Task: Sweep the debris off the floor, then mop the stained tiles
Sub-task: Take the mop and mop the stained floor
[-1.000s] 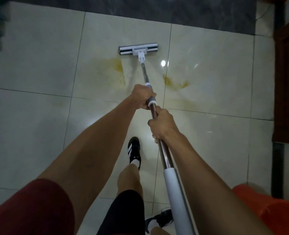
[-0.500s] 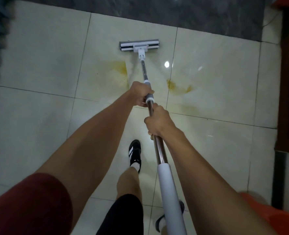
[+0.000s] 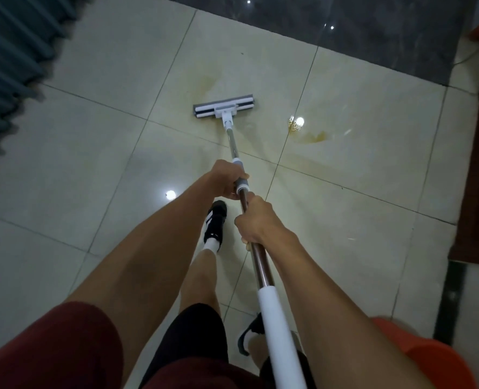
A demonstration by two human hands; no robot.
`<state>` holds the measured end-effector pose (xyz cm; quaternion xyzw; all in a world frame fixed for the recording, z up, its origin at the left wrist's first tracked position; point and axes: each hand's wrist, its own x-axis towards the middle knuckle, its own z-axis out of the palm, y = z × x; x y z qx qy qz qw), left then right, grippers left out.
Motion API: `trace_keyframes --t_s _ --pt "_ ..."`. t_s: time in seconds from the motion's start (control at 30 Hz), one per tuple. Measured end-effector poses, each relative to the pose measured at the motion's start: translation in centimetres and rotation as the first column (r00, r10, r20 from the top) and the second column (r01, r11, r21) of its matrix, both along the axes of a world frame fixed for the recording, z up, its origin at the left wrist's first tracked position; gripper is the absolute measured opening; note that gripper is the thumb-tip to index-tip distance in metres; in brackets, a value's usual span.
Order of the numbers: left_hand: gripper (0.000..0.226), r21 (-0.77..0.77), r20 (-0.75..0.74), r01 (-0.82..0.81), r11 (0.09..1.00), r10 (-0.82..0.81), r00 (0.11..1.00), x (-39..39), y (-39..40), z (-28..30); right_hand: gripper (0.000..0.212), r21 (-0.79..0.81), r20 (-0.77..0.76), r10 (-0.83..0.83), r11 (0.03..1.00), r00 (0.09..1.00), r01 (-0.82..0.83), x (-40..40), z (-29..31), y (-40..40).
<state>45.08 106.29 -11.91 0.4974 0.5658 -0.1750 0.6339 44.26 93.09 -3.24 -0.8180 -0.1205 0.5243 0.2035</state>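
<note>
Mop head (image 3: pixel 223 106) flat on pale tile (image 3: pixel 359 113), just near of faint yellow smear (image 3: pixel 209 81); stronger stain (image 3: pixel 314 137) to right. Left hand (image 3: pixel 227 179) wrapped round grey collar, right hand (image 3: pixel 256 220) gripping pole (image 3: pixel 258 255) nearer.

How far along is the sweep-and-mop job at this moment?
Sweeping looks done: no debris shows on the tiles. Mopping is in hand: left hand and right hand grip the mop. Left: the yellow stain and a faint smear.
</note>
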Motion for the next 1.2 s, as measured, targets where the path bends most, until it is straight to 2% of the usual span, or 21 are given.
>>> trace_keyframes --t_s 0.27,0.5,0.63,0.73,0.87,1.0,1.1,1.2 --pt "0.016 0.011 -0.022 -0.080 0.997 0.080 0.997 -6.1 -5.8 -0.1 0.056 0.018 -0.013 0.068 0.998 0.998 -0.068 -4.8 0.7 -6.3" --pt "0.014 0.009 0.072 -0.198 0.980 0.197 0.978 -3.6 -2.4 -1.1 0.046 0.025 0.084 0.042 0.999 0.996 -0.044 -2.3 -1.1 -2.8" --pt "0.010 0.003 0.062 -0.198 0.980 0.197 0.978 -1.7 0.8 -1.7 0.047 0.011 0.084 0.046 0.999 0.995 -0.047 -0.4 -1.9 0.4" --pt "0.011 -0.007 0.077 -0.215 0.977 0.215 0.974 0.5 4.9 -2.3 0.052 0.011 0.085 0.055 0.998 0.995 -0.056 1.8 -2.8 4.6" --pt "0.025 -0.008 0.094 -0.212 0.977 0.211 0.973 4.2 12.0 -3.2 0.054 0.017 0.095 0.056 0.998 0.994 -0.058 5.5 -4.1 11.9" --pt "0.021 0.038 0.070 -0.191 0.981 0.188 0.980 7.8 20.4 -3.8 0.059 0.022 0.089 0.061 0.998 0.994 -0.064 9.1 -5.4 20.3" --pt "0.007 0.070 0.058 -0.195 0.978 0.192 0.980 10.2 26.4 -3.9 0.059 0.037 0.086 0.070 0.997 0.994 -0.073 11.3 -5.9 26.4" --pt "0.008 0.098 0.066 -0.187 0.978 0.181 0.981 12.5 31.6 -3.9 0.056 0.033 0.073 0.050 0.998 0.996 -0.052 13.7 -6.3 31.9"
